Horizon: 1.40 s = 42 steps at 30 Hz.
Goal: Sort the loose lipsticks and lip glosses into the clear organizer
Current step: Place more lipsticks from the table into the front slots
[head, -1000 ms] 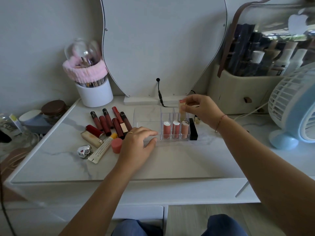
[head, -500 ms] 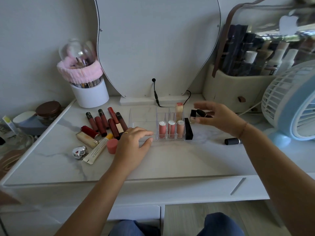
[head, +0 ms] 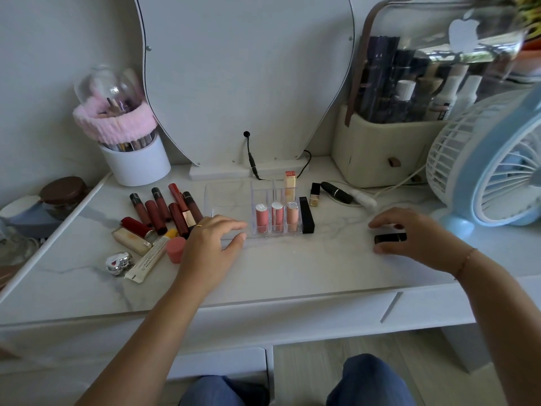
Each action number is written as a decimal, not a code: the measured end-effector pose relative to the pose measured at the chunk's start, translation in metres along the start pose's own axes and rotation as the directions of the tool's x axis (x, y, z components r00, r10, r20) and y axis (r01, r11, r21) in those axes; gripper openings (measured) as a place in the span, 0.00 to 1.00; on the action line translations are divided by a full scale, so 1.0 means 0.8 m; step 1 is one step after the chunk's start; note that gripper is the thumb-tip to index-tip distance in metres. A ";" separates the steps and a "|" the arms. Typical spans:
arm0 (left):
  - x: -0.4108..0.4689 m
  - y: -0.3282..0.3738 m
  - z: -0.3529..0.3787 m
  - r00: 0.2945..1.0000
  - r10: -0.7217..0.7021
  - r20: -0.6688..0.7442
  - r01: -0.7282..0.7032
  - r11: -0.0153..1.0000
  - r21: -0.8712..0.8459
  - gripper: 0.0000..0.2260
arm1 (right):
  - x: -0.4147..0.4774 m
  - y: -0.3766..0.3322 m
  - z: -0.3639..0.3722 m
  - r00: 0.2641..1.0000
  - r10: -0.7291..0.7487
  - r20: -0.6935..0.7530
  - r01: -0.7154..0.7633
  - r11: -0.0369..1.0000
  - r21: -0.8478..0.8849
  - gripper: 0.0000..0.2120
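The clear organizer (head: pixel 228 197) stands mid-table with three pink tubes (head: pixel 277 217) upright in its front row and a beige lipstick (head: pixel 290 183) behind them. A black lipstick (head: pixel 306 219) stands against its right side. My left hand (head: pixel 209 247) rests flat at the organizer's front left edge and holds nothing. My right hand (head: pixel 415 235) curls over a black lipstick (head: pixel 389 238) that lies on the table, thumb and fingers on either side of it. Several dark red lip glosses (head: pixel 164 210) lie left of the organizer.
More loose pieces lie on the left: a red lipstick (head: pixel 136 227), a beige tube (head: pixel 131 241), a white tube (head: pixel 147 260), a pink cap (head: pixel 175 249), a silver heart case (head: pixel 118 263). Behind stand a brush cup (head: pixel 137 162), mirror (head: pixel 248 83), storage box (head: pixel 380 153) and fan (head: pixel 491 159).
My right hand left the beige lipstick in the organizer's back row, then moved right and down onto the black lipstick on the table. My left hand stayed put.
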<state>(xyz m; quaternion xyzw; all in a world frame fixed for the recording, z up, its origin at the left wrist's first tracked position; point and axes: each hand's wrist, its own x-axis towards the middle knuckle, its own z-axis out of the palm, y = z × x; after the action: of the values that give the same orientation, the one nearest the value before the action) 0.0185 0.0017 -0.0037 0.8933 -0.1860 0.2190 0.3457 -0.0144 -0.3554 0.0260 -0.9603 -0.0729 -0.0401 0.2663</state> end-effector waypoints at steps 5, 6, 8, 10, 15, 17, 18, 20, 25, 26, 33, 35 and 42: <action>0.000 0.000 0.001 1.000 -0.012 0.002 0.012 1.000 0.009 0.07 | -0.010 0.011 -0.001 1.000 0.000 -0.028 0.001 1.000 0.014 0.14; 0.000 -0.001 0.001 1.000 -0.012 0.003 0.012 1.000 0.010 0.07 | -0.012 0.013 -0.001 1.000 -0.007 -0.023 0.006 1.000 -0.014 0.13; 0.000 -0.001 0.001 1.000 -0.016 0.004 0.016 1.000 0.015 0.08 | -0.014 0.015 -0.002 1.000 -0.001 -0.021 0.001 1.000 -0.031 0.11; 0.000 -0.001 0.001 1.000 -0.019 0.002 0.019 1.000 0.019 0.08 | -0.013 0.010 -0.003 0.999 0.018 -0.044 -0.018 1.000 0.000 0.08; 0.000 0.001 0.001 1.000 -0.020 0.004 0.020 1.000 0.012 0.08 | 0.016 -0.042 -0.013 0.979 -0.049 -0.196 0.055 0.998 0.024 0.07; 0.000 0.001 0.000 1.000 -0.024 0.005 0.024 1.000 0.013 0.08 | 0.039 -0.073 -0.015 0.966 -0.124 -0.228 0.129 0.992 0.007 0.09; 0.000 0.002 -0.001 1.000 -0.028 0.008 0.028 1.000 0.011 0.08 | 0.053 -0.089 -0.014 0.960 -0.165 -0.225 0.169 0.986 0.001 0.10; -0.001 0.002 -0.002 0.999 -0.034 0.015 0.034 0.999 0.007 0.08 | 0.082 -0.119 -0.012 0.956 -0.235 -0.174 0.237 0.971 -0.009 0.13; 0.000 0.006 -0.003 0.999 -0.035 0.017 0.035 0.999 0.009 0.08 | 0.136 -0.174 -0.007 0.944 -0.292 -0.156 0.304 0.951 0.060 0.13; 0.000 0.007 -0.003 0.999 -0.039 0.014 0.039 0.999 0.001 0.08 | 0.144 -0.180 -0.005 0.945 -0.281 -0.167 0.300 0.949 0.098 0.12; -0.001 0.007 -0.005 0.999 -0.036 0.008 0.036 0.999 -0.028 0.08 | 0.176 -0.189 0.015 0.967 -0.249 -0.058 0.255 0.954 0.159 0.09; -0.001 0.008 -0.005 0.999 -0.037 0.002 0.037 0.999 -0.033 0.07 | 0.180 -0.189 0.018 0.966 -0.256 -0.027 0.257 0.958 0.128 0.10; 0.000 0.006 -0.003 1.000 -0.030 -0.009 0.030 0.999 -0.030 0.07 | 0.187 -0.195 0.017 0.962 -0.271 -0.028 0.272 0.950 0.153 0.10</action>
<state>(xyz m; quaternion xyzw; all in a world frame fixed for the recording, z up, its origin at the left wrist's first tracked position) 0.0152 0.0001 0.0008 0.8896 -0.1742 0.2150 0.3634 0.1084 -0.1985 0.1108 -0.9173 -0.2060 -0.0737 0.3326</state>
